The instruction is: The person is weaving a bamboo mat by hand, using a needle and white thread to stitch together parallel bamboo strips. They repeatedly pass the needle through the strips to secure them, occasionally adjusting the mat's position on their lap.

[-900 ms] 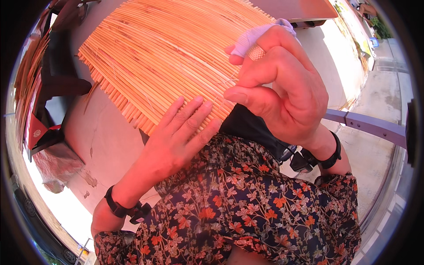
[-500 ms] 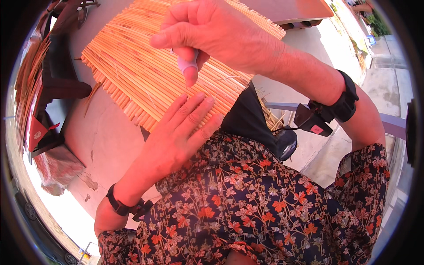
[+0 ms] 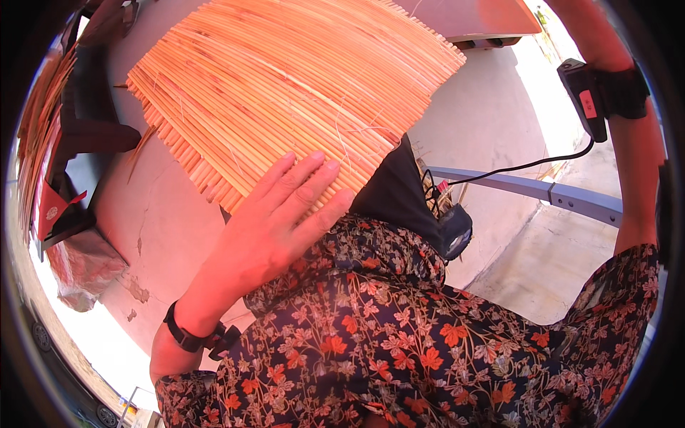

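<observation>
My left hand point(image 3: 278, 214) lies with fingers stretched out on the near edge of a mat of pale reed sticks point(image 3: 285, 78), pressing flat on it. Fine loose threads point(image 3: 349, 135) show on the mat near its right corner. The mat rests over my lap, with dark trousers point(image 3: 392, 192) showing beside it. My right forearm point(image 3: 631, 164) reaches up along the far right to the top edge of the picture, and its hand is out of sight. A black device point(image 3: 585, 100) on that wrist trails a cable point(image 3: 514, 167) down toward my leg.
A dark wooden piece of furniture point(image 3: 93, 135) and a bundle of long sticks point(image 3: 43, 107) stand at the left, above a crumpled bag point(image 3: 82, 267). A grey metal bar point(image 3: 585, 210) crosses at the right. A pinkish board point(image 3: 471, 18) is at the top; a car point(image 3: 43, 339) shows lower left.
My right hand, earlier over the mat with a cloth-wrapped finger, has swung up and right out of the frame, uncovering the mat. My left hand stays in nearly the same place.
</observation>
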`<move>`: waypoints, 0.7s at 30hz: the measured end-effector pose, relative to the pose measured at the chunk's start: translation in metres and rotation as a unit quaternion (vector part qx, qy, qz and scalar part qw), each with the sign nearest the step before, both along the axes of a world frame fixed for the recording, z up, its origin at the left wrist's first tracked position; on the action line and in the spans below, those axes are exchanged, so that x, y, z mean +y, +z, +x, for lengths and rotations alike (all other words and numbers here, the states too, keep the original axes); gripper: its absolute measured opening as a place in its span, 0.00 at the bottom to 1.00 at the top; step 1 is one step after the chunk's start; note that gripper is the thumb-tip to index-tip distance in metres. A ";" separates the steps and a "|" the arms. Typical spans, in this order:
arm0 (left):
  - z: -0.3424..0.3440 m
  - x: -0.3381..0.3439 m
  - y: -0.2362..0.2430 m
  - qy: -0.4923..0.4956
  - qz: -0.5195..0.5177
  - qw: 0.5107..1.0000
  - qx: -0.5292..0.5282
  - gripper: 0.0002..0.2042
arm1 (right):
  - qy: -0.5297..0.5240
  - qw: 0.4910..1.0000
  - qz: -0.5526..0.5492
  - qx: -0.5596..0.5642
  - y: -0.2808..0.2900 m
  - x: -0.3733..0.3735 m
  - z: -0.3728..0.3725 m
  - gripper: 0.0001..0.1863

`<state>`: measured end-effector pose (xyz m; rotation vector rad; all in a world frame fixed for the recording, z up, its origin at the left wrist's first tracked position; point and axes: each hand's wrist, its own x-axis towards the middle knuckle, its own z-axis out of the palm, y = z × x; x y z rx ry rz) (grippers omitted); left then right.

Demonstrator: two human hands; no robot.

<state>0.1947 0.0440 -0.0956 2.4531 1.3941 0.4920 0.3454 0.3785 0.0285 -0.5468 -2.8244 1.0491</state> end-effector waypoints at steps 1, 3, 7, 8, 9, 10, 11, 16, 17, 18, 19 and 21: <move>0.007 -0.014 0.003 0.071 -0.026 0.997 0.012 0.19 | 0.117 0.991 -0.046 -0.040 -0.037 -0.025 -0.037 0.14; 0.006 -0.010 0.006 0.057 -0.017 0.998 -0.003 0.20 | 0.193 0.965 -0.079 -0.157 -0.059 -0.082 -0.022 0.13; 0.008 -0.001 0.008 0.025 0.007 1.000 -0.003 0.19 | 0.197 0.958 -0.154 -0.138 -0.090 -0.115 0.011 0.15; 0.007 0.000 0.008 0.022 0.007 1.000 -0.004 0.19 | 0.200 0.962 -0.137 -0.127 -0.091 -0.117 0.015 0.16; 0.007 0.000 0.009 0.021 0.007 1.000 -0.004 0.19 | 0.203 0.965 -0.121 -0.115 -0.092 -0.119 0.017 0.16; 0.006 -0.001 0.009 0.026 0.008 1.000 -0.003 0.19 | 0.192 0.965 -0.133 -0.121 -0.091 -0.120 0.016 0.15; 0.005 -0.001 0.009 0.029 0.009 1.000 -0.004 0.19 | 0.187 0.963 -0.153 -0.122 -0.091 -0.122 0.015 0.15; 0.005 -0.002 0.009 0.037 0.013 0.999 -0.011 0.19 | 0.238 0.954 -0.154 -0.094 -0.104 -0.118 0.012 0.10; 0.004 -0.001 0.009 0.038 0.013 0.999 -0.011 0.19 | 0.243 0.955 -0.139 -0.093 -0.103 -0.116 0.011 0.09; 0.004 -0.001 0.010 0.038 0.013 0.999 -0.012 0.19 | 0.247 0.957 -0.124 -0.092 -0.101 -0.114 0.010 0.08; 0.004 -0.001 0.010 0.037 0.011 0.999 -0.011 0.19 | 0.251 0.958 -0.109 -0.091 -0.099 -0.112 0.010 0.08; 0.003 -0.001 0.009 0.038 0.007 0.999 -0.010 0.19 | 0.196 0.953 -0.212 -0.093 -0.094 -0.108 0.008 0.07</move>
